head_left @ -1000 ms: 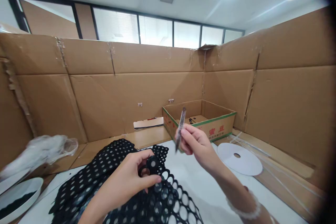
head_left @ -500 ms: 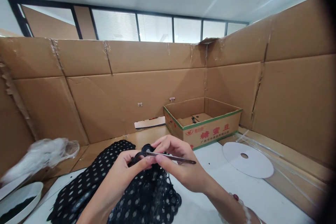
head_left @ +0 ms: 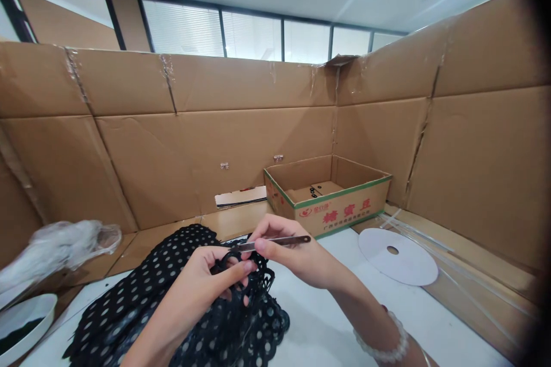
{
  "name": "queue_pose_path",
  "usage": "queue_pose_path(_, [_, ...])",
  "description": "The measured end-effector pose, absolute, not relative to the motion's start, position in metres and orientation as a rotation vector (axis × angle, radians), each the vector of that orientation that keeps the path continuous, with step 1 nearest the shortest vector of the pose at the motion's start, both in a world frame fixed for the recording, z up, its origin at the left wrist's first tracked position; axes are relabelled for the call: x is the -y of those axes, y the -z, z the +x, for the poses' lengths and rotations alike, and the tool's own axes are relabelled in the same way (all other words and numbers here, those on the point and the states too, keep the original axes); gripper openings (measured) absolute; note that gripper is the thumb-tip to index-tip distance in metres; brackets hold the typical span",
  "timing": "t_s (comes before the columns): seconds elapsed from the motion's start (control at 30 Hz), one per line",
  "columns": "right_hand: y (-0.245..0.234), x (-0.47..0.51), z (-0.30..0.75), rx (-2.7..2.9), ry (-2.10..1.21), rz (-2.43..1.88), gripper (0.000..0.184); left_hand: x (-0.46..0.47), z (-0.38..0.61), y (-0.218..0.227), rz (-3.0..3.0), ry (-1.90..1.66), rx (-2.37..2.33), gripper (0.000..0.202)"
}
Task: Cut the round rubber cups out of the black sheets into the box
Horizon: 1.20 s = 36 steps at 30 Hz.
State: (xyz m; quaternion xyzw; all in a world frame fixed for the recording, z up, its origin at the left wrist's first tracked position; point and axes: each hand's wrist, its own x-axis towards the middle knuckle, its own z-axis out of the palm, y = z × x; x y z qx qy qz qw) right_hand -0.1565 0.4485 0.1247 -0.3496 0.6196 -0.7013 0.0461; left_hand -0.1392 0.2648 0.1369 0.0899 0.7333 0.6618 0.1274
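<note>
A black rubber sheet (head_left: pixel 142 309) full of round holes lies bunched on the white table in front of me. My left hand (head_left: pixel 206 284) pinches a raised edge of that sheet, fingers closed round one of its rings. My right hand (head_left: pixel 293 255) grips metal tweezers (head_left: pixel 271 241), held level with the tips pointing left at the ring between my left fingers. A beaded bracelet sits on my right wrist.
An open cardboard box (head_left: pixel 340 206) with green trim stands behind my hands. A white disc (head_left: pixel 398 264) with a centre hole lies to the right. At the left are a clear plastic bag (head_left: pixel 55 246) and a white bowl (head_left: pixel 21 321) with black pieces. Tall cardboard walls (head_left: pixel 215 143) surround the table.
My right hand turned the tweezers from upright to level and brought the tips to the ring in my left fingers. The sheet has bunched up closer under my hands.
</note>
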Motion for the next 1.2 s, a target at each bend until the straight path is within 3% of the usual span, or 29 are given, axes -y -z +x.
queue_pose_path(0.1, [-0.125, -0.441, -0.154, -1.850, 2.268, -1.019, 0.023, -0.267, -0.135, -0.138, 0.240, -1.965, -2.036, 0.020])
queue_pose_path(0.27, [-0.131, -0.438, -0.142, -1.906, 2.521, -0.975, 0.020, -0.265, -0.131, -0.139, 0.024, -2.156, -1.730, 0.042])
queue_pose_path(0.4, [-0.135, -0.440, -0.137, -1.849, 2.675, -0.971, 0.019, -0.271, -0.128, -0.140, -0.170, -2.256, -1.491, 0.049])
queue_pose_path(0.5, [-0.134, -0.442, -0.137, -1.795, 2.762, -0.877, 0.022, -0.282, -0.120, -0.138, -0.211, -2.342, -1.423, 0.066])
queue_pose_path(0.57, [-0.134, -0.442, -0.136, -1.764, 2.784, -0.846, 0.024, -0.288, -0.112, -0.135, -0.232, -2.463, -1.431, 0.066])
queue_pose_path(0.83, [-0.135, -0.443, -0.122, -1.819, 2.521, -1.019, 0.021, -0.296, -0.105, -0.128, -0.013, -2.591, -1.894, 0.031])
queue_pose_path(1.0, [-0.138, -0.461, -0.115, -2.550, 2.149, -1.434, 0.004, -0.288, -0.111, -0.131, 0.061, -2.574, -2.061, 0.033])
queue_pose_path(1.2, [-0.137, -0.467, -0.112, -2.877, 1.735, -1.818, 0.009, -0.282, -0.109, -0.138, 0.051, -2.616, -2.154, 0.033])
